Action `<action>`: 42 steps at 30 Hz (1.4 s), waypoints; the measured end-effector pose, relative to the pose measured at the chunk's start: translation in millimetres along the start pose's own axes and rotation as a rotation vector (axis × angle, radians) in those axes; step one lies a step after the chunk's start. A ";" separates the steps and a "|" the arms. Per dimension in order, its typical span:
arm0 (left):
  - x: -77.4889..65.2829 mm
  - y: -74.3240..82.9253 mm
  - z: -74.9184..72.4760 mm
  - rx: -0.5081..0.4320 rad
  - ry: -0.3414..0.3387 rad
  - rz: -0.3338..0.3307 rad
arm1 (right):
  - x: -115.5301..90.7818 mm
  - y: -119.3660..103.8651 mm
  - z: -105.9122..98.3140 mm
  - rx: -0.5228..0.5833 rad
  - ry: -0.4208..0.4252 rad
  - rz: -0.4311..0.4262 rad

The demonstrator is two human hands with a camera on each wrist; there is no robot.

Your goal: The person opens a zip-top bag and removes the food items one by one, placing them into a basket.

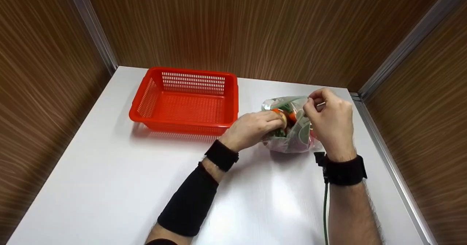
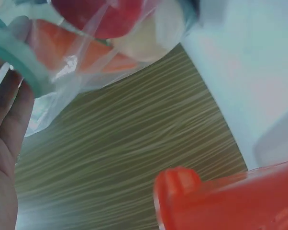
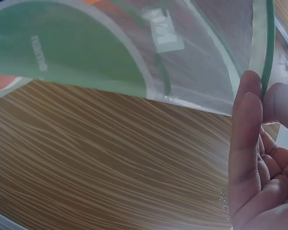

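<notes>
A clear plastic bag with a green-edged opening stands on the right of the table, with produce inside. My right hand pinches the bag's edge between thumb and fingers, holding it up. My left hand reaches into the opening from the left. In the left wrist view its fingers look fairly straight behind the bag's green band, and some fingertips are hidden. An orange carrot-like piece, a red round piece and a pale round piece show through the plastic.
A red perforated basket stands on the white table, left of the bag, with nothing seen in it. Wood-patterned panels enclose the back and sides. A green cable runs from the right wrist.
</notes>
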State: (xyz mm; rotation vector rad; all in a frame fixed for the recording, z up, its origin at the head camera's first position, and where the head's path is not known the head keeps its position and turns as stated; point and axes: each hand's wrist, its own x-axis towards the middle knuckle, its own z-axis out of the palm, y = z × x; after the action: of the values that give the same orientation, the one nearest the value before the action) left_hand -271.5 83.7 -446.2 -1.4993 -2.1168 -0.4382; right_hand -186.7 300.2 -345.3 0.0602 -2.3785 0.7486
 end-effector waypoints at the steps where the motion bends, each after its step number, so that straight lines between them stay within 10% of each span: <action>1: -0.2 -0.8 -3.1 -0.036 0.015 -0.008 | 0.9 -0.3 1.4 0.005 -0.003 -0.003; 20: -4.8 -4.2 -31.6 -0.140 0.056 -0.053 | 5.1 -5.9 22.1 0.012 -0.017 -0.018; 28: -7.6 -10.4 -50.0 -0.335 0.270 -0.249 | 3.7 -4.7 24.9 0.058 -0.039 -0.022; 42: -44.6 -35.7 -107.2 -0.495 0.555 -0.372 | 5.7 -2.7 24.2 0.020 -0.054 0.024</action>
State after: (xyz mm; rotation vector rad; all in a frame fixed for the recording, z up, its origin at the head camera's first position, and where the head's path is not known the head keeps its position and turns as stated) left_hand -270.2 -19.8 -382.7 -1.0217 -1.8906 -1.4189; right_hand -204.3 285.9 -356.0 0.0607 -2.4270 0.7914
